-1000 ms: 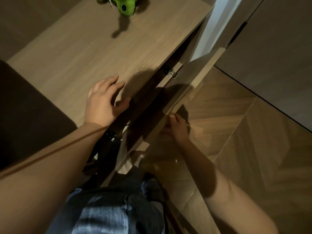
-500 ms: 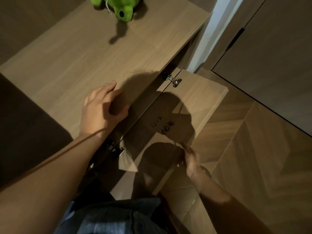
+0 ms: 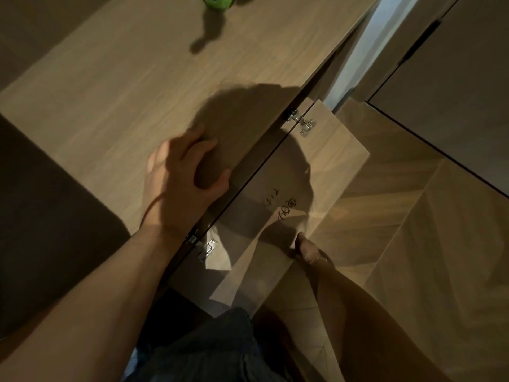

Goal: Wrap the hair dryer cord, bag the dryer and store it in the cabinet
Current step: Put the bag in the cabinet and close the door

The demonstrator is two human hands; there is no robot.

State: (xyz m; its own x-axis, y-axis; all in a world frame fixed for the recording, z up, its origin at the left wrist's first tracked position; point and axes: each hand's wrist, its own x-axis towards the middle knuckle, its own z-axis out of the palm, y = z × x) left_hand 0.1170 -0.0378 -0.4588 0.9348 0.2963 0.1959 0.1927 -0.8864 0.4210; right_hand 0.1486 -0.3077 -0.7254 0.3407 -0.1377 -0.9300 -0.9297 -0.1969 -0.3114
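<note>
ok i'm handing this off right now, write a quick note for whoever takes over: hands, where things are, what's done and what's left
Left hand: resting on the cabinet top at its front edge, thumb hooked over the edge, holding nothing.
Right hand: on the free edge of the cabinet door; its grip is hidden in shadow.
Door is swung wide open on its two hinges, handwriting visible on its inner face.
Hair dryer, cord and bag are not in view; cabinet interior is hidden, so I cannot confirm the dryer is stored.
Left: check the bagged dryer is inside, then close the door.
A green plush toy sits at the far end of the top.
</note>
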